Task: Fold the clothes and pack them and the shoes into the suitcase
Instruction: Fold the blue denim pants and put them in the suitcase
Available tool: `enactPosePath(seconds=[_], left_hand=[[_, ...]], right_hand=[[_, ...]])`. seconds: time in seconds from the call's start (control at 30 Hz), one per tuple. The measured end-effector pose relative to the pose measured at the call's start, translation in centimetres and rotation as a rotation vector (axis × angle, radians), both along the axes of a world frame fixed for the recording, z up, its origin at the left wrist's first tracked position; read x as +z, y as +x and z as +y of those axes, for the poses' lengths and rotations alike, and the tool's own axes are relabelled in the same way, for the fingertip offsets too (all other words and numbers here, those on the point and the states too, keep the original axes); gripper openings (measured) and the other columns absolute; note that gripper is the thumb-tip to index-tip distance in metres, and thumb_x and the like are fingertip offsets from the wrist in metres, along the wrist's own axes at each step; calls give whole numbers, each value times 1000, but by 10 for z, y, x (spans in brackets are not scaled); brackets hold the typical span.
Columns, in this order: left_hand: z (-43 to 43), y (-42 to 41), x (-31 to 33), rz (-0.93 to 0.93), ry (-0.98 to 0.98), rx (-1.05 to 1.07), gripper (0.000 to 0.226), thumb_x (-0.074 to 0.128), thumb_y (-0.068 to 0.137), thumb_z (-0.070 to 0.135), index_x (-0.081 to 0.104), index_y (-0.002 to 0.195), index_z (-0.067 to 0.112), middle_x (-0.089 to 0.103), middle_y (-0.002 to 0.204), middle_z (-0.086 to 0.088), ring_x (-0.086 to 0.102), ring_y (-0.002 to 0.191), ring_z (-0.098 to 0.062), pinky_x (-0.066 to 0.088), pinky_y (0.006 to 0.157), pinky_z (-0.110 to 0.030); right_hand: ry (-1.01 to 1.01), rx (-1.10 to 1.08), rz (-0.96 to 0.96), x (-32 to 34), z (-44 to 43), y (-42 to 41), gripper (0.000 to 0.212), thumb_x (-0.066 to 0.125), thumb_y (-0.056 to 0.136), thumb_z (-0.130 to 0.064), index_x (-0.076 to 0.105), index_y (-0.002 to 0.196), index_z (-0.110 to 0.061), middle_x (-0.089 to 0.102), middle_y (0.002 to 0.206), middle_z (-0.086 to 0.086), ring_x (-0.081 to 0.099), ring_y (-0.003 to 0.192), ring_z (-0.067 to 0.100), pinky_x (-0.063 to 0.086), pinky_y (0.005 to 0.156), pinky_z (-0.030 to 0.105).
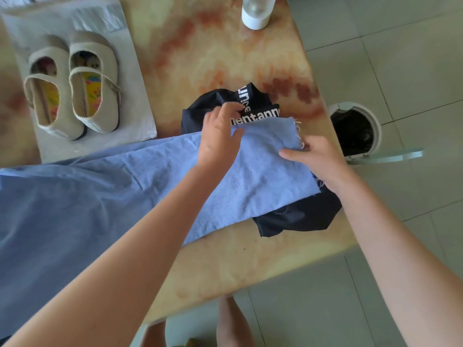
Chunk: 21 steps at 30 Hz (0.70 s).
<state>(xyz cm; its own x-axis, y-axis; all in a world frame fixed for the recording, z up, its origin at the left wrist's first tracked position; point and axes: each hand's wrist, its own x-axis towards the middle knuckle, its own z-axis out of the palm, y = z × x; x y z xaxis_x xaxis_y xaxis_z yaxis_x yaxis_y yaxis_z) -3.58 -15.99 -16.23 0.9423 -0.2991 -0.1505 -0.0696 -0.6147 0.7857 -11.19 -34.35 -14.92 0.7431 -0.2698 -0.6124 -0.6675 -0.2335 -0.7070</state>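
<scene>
Bare forearms are stretched over the worktop, where a blue garment is laid across a black garment with white lettering. Its far edge is pinched by the left grip, fingers curled over it, while the frayed hem is held by the right grip, forefinger laid along the cloth. Beige shoes are set on a grey bag, well apart at far left.
</scene>
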Motion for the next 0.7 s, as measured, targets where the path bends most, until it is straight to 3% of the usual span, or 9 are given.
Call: enactPosePath(seconds=[0.1,0.13,0.2,0.3,0.4,0.5,0.57,0.63,0.7], left_hand=[[9,-30,23,-12,-118,219,22,53,94,11,56,115,17,56,115,0,50,108,-14,38,93,-23],[11,-42,34,175,-235,287,16,49,97,19,57,111,19,60,113,2,56,104,-12,44,91,-26],[17,-61,49,655,-497,365,37,43,97,46,61,114,18,65,115,2,62,104,-11,52,91,-33],[43,-73,55,901,-598,527,79,52,66,81,64,119,24,67,116,3,62,110,-15,48,98,-40],[80,-68,50,844,-516,624,55,69,65,69,63,92,21,67,85,4,67,94,-20,52,86,-40],[109,-68,42,730,-455,615,18,68,86,36,63,84,18,68,79,1,66,82,-21,53,71,-36],[126,-70,39,636,-444,630,16,59,93,25,61,87,10,66,81,1,61,78,-18,50,67,-34],[143,-71,39,545,-397,601,18,55,95,22,58,87,7,61,77,4,55,72,-11,45,66,-31],[157,-73,42,479,-399,544,13,52,96,20,61,86,20,63,74,17,57,67,0,45,61,-18]], right_hand=[[-121,-92,-204,21,24,-7,32,72,79,-14,52,78,10,54,71,27,47,62,20,36,60,30],[-165,-97,-252,28,39,-10,30,70,81,-14,50,73,7,48,63,19,40,60,15,31,57,28],[-119,-86,-321,40,78,-15,20,65,85,-11,57,69,-3,50,58,5,41,58,8,34,56,26],[212,-28,-266,50,130,-25,26,50,92,-1,73,101,-9,73,95,-3,64,88,1,50,83,20],[385,126,-228,47,163,-38,48,34,91,10,62,124,-9,65,121,-6,58,116,3,45,100,21],[248,53,-288,45,172,-45,48,34,89,14,64,119,-9,67,115,-6,65,101,4,53,83,22],[73,18,-348,43,166,-35,44,40,88,11,65,115,-13,66,113,-9,66,94,5,50,75,16],[-54,149,-333,36,157,-12,45,53,88,3,59,125,-22,58,125,-14,55,111,1,37,86,3],[-102,366,-293,24,153,20,61,65,85,-10,46,139,-31,43,143,-12,35,132,3,23,104,6]])
